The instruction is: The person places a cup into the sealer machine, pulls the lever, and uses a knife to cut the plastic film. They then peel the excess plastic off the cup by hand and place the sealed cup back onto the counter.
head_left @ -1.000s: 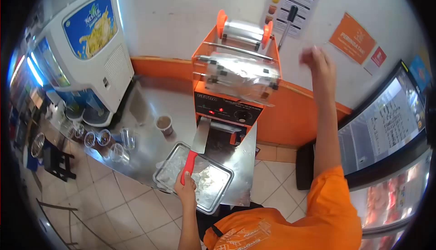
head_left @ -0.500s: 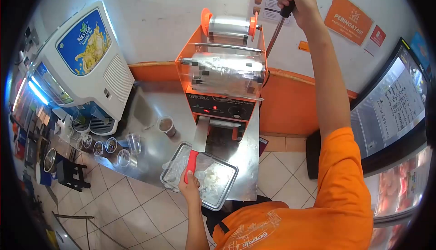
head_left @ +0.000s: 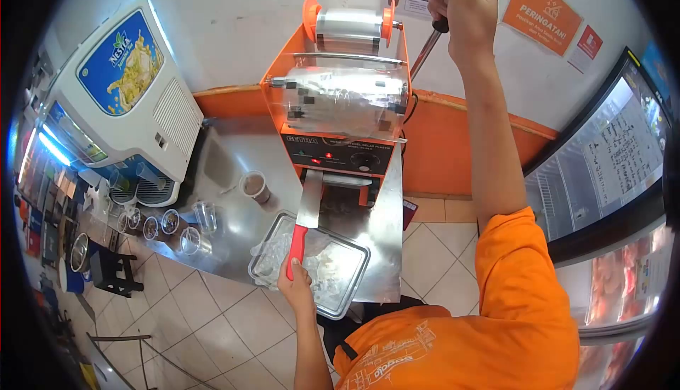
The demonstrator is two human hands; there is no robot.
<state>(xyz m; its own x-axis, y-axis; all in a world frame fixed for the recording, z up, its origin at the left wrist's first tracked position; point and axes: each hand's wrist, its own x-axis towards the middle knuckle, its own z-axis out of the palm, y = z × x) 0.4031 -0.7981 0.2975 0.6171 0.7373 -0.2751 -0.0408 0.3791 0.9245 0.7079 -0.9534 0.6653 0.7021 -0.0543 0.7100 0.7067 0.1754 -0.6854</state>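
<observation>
My left hand point(head_left: 296, 285) is closed around the red handle of a broad-bladed knife point(head_left: 309, 206). The blade's far end reaches the slot at the front of an orange cup sealing machine point(head_left: 338, 157), above a clear-lidded tray point(head_left: 358, 271) holding crumpled film. High on the right, my right hand point(head_left: 467, 7) grips the black handle of the machine's lever point(head_left: 426, 51); part of that handle is hidden by the hand. Clear printed film point(head_left: 343, 103) runs over the machine's front, with a film roll point(head_left: 348, 27) on top. A brown-filled plastic cup point(head_left: 255, 187) stands left of the machine.
Several plastic cups point(head_left: 170, 222) stand along the steel counter's point(head_left: 230, 254) left edge. A drink dispenser point(head_left: 134, 99) is at the back left. On the right are a lit display fridge point(head_left: 623, 277) and a dark-framed board point(head_left: 602, 156). A black stool point(head_left: 113, 272) stands on the tiled floor.
The lever handle and my right hand sit slightly lower against the machine. My left hand keeps the knife at the slot. The whole view has shifted a little.
</observation>
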